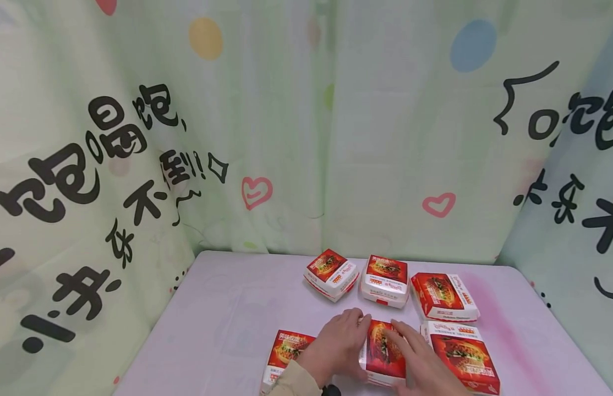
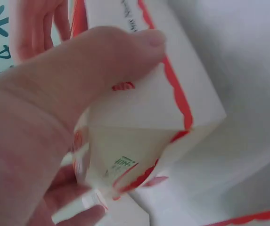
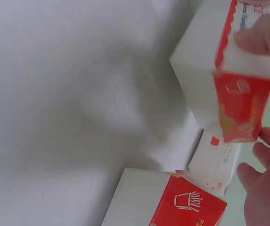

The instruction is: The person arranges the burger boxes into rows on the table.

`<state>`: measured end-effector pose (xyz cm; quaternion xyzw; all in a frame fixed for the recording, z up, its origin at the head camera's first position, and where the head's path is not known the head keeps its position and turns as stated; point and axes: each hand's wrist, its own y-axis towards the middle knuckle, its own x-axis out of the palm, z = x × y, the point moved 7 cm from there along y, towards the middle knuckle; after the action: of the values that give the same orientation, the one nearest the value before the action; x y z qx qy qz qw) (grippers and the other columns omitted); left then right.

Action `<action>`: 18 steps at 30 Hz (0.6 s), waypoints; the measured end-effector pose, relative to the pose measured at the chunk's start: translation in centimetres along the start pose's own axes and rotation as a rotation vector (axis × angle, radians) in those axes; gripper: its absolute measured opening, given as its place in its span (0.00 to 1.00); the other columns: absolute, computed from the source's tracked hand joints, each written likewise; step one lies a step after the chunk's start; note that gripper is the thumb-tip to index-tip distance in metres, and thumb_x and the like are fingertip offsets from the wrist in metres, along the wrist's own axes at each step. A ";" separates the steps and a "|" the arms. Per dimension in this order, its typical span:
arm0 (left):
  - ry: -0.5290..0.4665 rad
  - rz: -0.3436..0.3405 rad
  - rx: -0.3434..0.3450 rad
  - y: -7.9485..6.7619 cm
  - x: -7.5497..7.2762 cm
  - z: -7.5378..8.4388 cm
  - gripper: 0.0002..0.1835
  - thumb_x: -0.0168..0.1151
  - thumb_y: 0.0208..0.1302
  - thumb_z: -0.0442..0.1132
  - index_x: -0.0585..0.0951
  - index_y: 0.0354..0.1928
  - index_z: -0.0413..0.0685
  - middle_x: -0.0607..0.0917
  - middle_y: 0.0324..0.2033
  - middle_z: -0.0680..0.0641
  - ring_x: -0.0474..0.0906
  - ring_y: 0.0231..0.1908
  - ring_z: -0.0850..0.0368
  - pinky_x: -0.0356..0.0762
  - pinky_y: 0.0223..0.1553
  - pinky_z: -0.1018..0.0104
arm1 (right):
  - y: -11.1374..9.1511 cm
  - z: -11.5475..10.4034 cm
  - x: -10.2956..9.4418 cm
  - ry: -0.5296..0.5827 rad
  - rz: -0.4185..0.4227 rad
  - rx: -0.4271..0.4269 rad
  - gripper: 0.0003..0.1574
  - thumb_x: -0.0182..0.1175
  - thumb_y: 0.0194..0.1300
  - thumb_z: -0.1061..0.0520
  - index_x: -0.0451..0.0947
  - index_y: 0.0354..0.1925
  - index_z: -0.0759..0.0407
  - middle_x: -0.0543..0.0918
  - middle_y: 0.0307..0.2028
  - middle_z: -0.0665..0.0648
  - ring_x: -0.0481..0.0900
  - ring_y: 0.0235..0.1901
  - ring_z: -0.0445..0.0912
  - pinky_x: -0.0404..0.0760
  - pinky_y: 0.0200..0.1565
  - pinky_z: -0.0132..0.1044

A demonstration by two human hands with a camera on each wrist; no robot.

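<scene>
Both hands are around a red-and-white cardboard burger box (image 1: 384, 352) near the front of the table. My left hand (image 1: 338, 344) grips its left side; in the left wrist view the left thumb (image 2: 125, 52) presses the white near side with a red scalloped line. My right hand (image 1: 427, 363) holds the right side. In the right wrist view, a thumb lies on the near side and fingertips touch the red end flap (image 3: 241, 108). Whether the box rests on the table or is slightly raised, I cannot tell.
Three similar boxes stand behind: one left (image 1: 331, 275), one middle (image 1: 384, 280), one right (image 1: 444, 297). A larger-looking box (image 1: 462, 355) is beside my right hand. Another box (image 1: 286, 349) is partly hidden by my left arm. A printed curtain (image 1: 376, 165) encloses the pale table (image 1: 212, 330).
</scene>
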<state>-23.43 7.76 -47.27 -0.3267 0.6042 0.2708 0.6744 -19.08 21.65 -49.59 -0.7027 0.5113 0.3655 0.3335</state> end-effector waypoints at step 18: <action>0.072 -0.054 -0.125 -0.2 1.1 0.5 0.55 0.69 0.37 0.79 0.63 0.70 0.72 0.70 0.61 0.55 0.68 0.53 0.57 0.76 0.57 0.65 | 0.2 1.1 0.0 -0.007 0.036 0.100 0.38 0.70 0.58 0.58 0.71 0.67 0.51 0.66 0.69 0.60 0.70 0.64 0.60 0.81 0.53 0.58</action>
<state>-22.82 8.00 -48.34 -0.3939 0.6009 0.2781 0.6375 -19.49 22.54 -50.23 -0.6745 0.5404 0.3478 0.3632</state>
